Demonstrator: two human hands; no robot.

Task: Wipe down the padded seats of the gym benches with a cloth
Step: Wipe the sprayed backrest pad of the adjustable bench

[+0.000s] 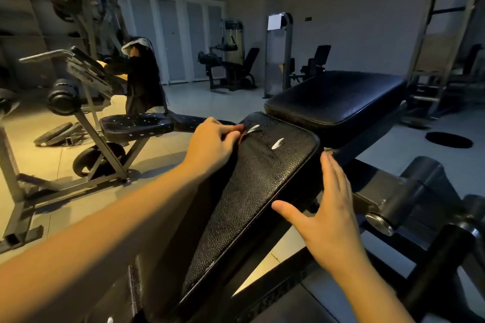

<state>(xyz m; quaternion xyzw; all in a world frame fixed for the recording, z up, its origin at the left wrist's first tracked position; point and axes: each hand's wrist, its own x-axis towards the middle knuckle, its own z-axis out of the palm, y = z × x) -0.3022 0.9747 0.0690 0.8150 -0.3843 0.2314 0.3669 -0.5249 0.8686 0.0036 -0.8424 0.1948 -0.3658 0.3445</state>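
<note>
Front and centre: the bench's black inclined pad (265, 191) ran up and away from the camera, with two pale marks (277, 143) near its top end. Flat seat pad (338, 97) sat just beyond it. Left hand (212, 143) was at the inclined pad's top-left corner, fingers curled against the thumb on the edge; couldn't tell if anything was pinched between them. Right hand (330, 215) was spread flat along the pad's right edge, fingers straight, thumb out, holding nothing. Second bench's dark seat (136, 126) was off to the left, another person (143, 73) in dark clothes behind it.
</note>
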